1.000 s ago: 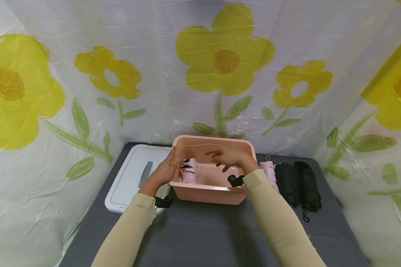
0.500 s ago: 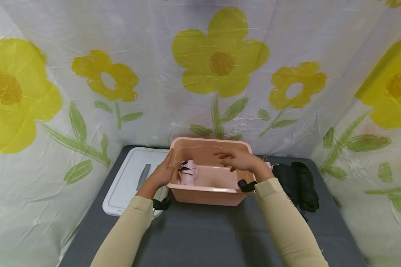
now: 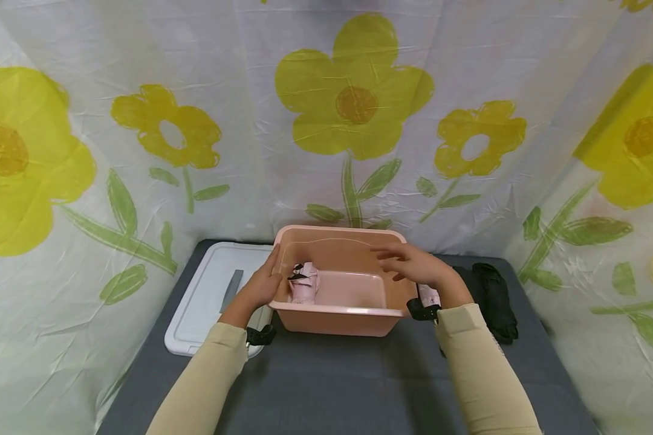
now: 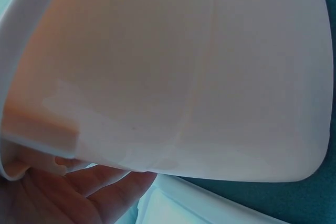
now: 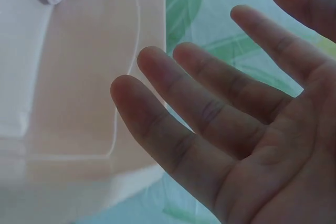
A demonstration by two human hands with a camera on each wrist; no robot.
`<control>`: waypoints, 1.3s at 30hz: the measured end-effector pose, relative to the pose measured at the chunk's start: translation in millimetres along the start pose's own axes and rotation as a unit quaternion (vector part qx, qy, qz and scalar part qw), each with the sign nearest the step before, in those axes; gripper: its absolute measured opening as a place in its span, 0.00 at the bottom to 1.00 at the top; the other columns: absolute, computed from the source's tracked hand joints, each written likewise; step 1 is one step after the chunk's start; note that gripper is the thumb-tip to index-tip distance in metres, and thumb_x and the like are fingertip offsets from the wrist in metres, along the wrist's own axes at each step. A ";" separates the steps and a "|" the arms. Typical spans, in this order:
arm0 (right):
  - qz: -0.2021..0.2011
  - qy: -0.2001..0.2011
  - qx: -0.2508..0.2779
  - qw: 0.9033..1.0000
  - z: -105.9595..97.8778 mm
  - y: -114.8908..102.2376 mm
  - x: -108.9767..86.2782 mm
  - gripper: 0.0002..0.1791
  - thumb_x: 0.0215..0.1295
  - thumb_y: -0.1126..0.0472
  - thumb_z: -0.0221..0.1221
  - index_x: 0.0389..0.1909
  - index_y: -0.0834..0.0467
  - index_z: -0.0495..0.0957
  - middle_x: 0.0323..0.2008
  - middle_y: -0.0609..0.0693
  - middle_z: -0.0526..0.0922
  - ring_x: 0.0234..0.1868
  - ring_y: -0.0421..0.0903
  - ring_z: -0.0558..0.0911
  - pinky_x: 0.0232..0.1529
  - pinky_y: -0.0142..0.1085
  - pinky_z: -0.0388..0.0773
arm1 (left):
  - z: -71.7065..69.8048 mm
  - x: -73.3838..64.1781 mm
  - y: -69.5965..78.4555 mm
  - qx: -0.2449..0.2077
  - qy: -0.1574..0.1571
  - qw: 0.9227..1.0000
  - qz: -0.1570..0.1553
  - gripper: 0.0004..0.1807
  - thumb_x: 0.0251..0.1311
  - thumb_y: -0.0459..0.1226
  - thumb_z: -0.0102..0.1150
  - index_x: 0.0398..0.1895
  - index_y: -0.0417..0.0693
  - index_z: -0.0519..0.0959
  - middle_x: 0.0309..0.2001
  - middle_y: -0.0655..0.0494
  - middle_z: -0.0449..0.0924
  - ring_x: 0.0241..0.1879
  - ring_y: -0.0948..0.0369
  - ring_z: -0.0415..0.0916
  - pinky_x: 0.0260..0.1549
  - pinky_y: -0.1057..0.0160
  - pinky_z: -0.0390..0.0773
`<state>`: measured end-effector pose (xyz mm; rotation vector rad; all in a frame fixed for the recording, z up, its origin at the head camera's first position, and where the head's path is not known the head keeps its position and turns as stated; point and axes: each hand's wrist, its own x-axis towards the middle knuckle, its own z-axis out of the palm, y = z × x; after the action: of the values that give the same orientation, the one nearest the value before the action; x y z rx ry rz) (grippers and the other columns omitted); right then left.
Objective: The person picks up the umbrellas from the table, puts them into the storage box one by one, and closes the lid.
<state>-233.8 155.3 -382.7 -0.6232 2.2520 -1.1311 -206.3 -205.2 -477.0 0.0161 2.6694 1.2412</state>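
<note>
Pink umbrella (image 3: 305, 285) (probably) placed in tub (image 3: 337, 323), beside left hand (image 3: 257, 289), fingers straight against tub; black bundles (image 3: 495, 305), second pink bundle (image 3: 428, 295) unplaced, behind right hand (image 3: 416, 266), fingers spread, empty.

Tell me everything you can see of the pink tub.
The pink tub looks like smooth, glossy plastic: roughly rectangular, with rounded corners, a lipped rim and a flat floor. It has no cover on and stands upright on the dark grey table, beside a white lid. Inside, near its left end, is a pale pink bundle with black parts. The left hand touches the left end; the right hand is over the right end, apparently not touching.
</note>
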 end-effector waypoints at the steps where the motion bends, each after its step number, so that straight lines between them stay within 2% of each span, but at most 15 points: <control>1: 0.001 0.005 -0.001 1.000 -0.8 2.2 -2.2 0.28 0.74 0.54 0.50 0.73 0.45 0.60 0.71 0.56 0.63 0.68 0.60 0.69 0.56 0.53 0.76 | 0.2 0.4 -0.5 0.000 -0.002 1.000 -0.003 0.38 0.70 0.38 0.35 0.79 0.61 0.34 0.77 0.41 0.45 0.73 0.40 0.50 0.68 0.39 0.55; 7: 0.003 0.037 -0.012 0.999 -4.1 14.0 -16.3 0.28 0.73 0.54 0.51 0.72 0.47 0.62 0.69 0.59 0.67 0.65 0.60 0.73 0.53 0.50 0.78 | -0.1 0.2 -0.6 -0.006 -0.006 1.000 -0.007 0.38 0.70 0.38 0.35 0.78 0.62 0.33 0.77 0.41 0.45 0.73 0.40 0.50 0.68 0.38 0.54; 14: 0.001 0.083 -0.006 0.997 -7.7 24.2 -33.4 0.27 0.72 0.52 0.52 0.70 0.54 0.66 0.66 0.63 0.70 0.61 0.61 0.75 0.52 0.51 0.79 | -1.5 -1.8 -1.0 -0.009 0.003 1.000 0.007 0.38 0.70 0.37 0.35 0.79 0.60 0.35 0.76 0.39 0.46 0.73 0.39 0.51 0.68 0.39 0.55; 23: 0.000 0.119 -0.018 0.993 -15.9 43.4 -51.2 0.28 0.73 0.53 0.51 0.69 0.60 0.64 0.65 0.66 0.70 0.60 0.64 0.75 0.52 0.53 0.79 | -0.7 -1.8 1.5 -0.007 0.002 1.000 0.008 0.38 0.70 0.35 0.35 0.79 0.59 0.35 0.76 0.38 0.46 0.72 0.39 0.51 0.67 0.38 0.57; 28: 0.004 0.142 -0.038 0.989 -20.2 57.5 -59.8 0.28 0.73 0.50 0.51 0.68 0.58 0.66 0.64 0.64 0.72 0.61 0.63 0.75 0.52 0.54 0.78 | -0.3 -1.2 0.7 -0.003 0.001 1.000 0.005 0.38 0.69 0.35 0.35 0.79 0.60 0.34 0.76 0.37 0.47 0.72 0.38 0.52 0.66 0.38 0.58; 35: 0.016 0.153 -0.034 0.988 -24.6 76.0 -72.0 0.28 0.73 0.50 0.50 0.70 0.57 0.65 0.66 0.63 0.70 0.65 0.63 0.71 0.56 0.56 0.75 | -1.6 -2.5 0.8 -0.011 0.004 1.000 0.006 0.38 0.69 0.36 0.35 0.79 0.60 0.34 0.76 0.39 0.46 0.73 0.39 0.51 0.68 0.39 0.57; 39: 0.022 0.163 -0.034 0.986 -26.2 86.1 -76.4 0.28 0.73 0.50 0.51 0.69 0.58 0.65 0.67 0.63 0.69 0.64 0.63 0.72 0.54 0.55 0.76 | -1.8 -2.9 1.0 -0.015 0.004 1.000 0.006 0.38 0.69 0.35 0.35 0.79 0.59 0.34 0.76 0.39 0.46 0.73 0.39 0.51 0.68 0.39 0.57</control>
<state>-207.4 263.7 -421.0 -0.4355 2.5757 -1.2099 -203.9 -206.2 -474.6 0.0231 2.6611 1.2865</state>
